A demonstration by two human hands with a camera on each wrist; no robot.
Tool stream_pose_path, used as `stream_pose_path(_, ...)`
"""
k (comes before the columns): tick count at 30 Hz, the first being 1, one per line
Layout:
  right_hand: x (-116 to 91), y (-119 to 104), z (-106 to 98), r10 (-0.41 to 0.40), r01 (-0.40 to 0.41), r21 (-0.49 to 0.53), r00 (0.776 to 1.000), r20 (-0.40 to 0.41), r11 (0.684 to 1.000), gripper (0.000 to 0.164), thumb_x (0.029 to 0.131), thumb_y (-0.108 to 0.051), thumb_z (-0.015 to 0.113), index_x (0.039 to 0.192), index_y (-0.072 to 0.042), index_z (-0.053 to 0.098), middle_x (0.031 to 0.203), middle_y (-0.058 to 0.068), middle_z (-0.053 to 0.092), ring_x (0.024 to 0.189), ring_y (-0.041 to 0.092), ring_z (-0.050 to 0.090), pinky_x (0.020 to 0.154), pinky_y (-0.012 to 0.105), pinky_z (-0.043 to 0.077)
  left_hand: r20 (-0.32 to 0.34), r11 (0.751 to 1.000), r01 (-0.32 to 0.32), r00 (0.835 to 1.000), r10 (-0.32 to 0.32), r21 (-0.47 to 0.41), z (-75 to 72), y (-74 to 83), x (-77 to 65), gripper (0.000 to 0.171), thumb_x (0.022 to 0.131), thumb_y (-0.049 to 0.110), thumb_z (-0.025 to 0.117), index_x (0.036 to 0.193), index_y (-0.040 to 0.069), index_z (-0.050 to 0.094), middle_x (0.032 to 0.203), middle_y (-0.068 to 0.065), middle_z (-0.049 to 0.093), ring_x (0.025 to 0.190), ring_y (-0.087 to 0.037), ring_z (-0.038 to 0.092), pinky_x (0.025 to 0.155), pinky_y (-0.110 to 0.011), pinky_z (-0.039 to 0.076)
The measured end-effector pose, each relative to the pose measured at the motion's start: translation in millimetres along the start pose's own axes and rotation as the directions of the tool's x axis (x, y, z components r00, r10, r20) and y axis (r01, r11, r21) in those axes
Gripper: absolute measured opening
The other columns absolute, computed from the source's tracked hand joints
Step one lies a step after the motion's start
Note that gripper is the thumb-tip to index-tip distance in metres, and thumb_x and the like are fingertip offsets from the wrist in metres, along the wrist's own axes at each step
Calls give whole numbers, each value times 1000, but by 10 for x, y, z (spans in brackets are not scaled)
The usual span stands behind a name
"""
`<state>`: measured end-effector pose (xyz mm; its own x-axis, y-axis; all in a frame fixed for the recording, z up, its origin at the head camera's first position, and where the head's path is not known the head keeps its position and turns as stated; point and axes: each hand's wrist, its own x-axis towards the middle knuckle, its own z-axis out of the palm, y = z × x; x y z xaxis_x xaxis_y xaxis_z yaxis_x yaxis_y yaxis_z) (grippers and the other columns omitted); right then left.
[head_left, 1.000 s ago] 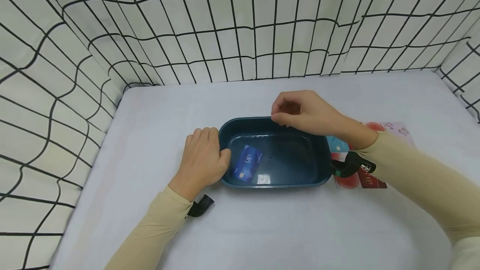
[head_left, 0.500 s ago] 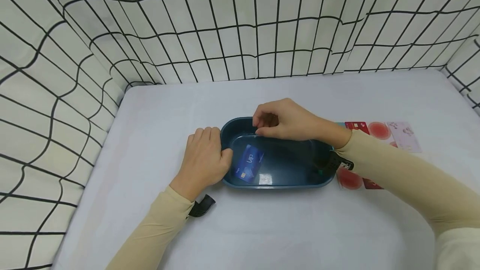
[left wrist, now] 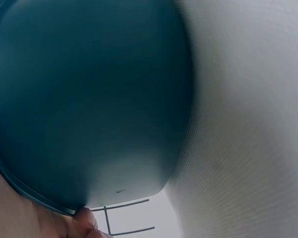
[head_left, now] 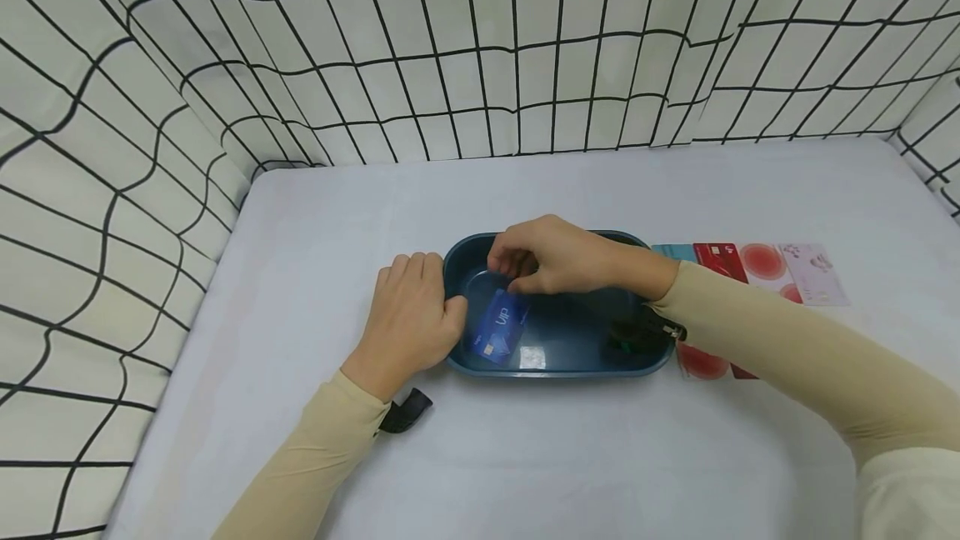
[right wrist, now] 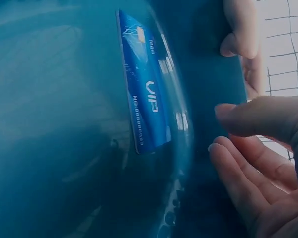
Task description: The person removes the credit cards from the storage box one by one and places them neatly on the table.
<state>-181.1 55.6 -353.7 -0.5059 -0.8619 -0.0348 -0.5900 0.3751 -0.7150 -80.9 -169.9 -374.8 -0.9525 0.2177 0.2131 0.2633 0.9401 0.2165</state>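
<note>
A dark teal plastic basin [head_left: 577, 336] rests on the white table. My left hand [head_left: 408, 315] grips its left rim, thumb over the edge; in the left wrist view the fingertips [left wrist: 84, 218] curl under the rim of the basin [left wrist: 89, 109]. A blue VIP card [head_left: 498, 327] lies flat on the basin floor near the left end. My right hand [head_left: 551, 257] hovers inside the basin just above the card's far end, fingers loosely bent, holding nothing. Seen from the right wrist, thumb and fingers of the right hand [right wrist: 268, 163] stand apart beside the blue card [right wrist: 144, 89].
Right of the basin several cards lie side by side, among them a red card [head_left: 720, 258] and a pale pink card [head_left: 816, 273], partly covered by the right sleeve [head_left: 795, 348]. A black wire grid [head_left: 517, 52] borders the table's back and sides.
My right hand has moved left and down into the basin, from the far rim to above the blue card. The left hand stays on the left rim.
</note>
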Motion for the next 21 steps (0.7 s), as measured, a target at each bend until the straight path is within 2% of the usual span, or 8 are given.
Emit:
stream_pose_path(6,67,-19,62,-30,31,-4,995,97,1000,42,84,-4,81,124,-7,66,119,7,70,106,18,68,91,30,59,9,1000,7,1000,-7,-14,3,-7,-4,20,84,22,51,87,2,52,78,-11,49,77,-31,44,71,-41,34)
stream_pose_path(13,176,15,119,-57,35,126,983,173,991,58,80,1,82,132,-10,61,134,7,60,120,22,64,102,33,56,1,1000,1,1000,-1,-18,9,-13,-7,20,85,24,47,85,4,51,77,-10,48,75,-30,43,72,-42,35)
stream_pose_path(21,221,68,188,-61,55,34,969,238,998,60,80,-5,82,134,-15,60,134,4,60,125,20,59,112,39,48,42,1000,10,999,-10,-10,-16,-6,7,23,87,26,48,88,3,51,79,-10,49,77,-31,44,74,-42,36)
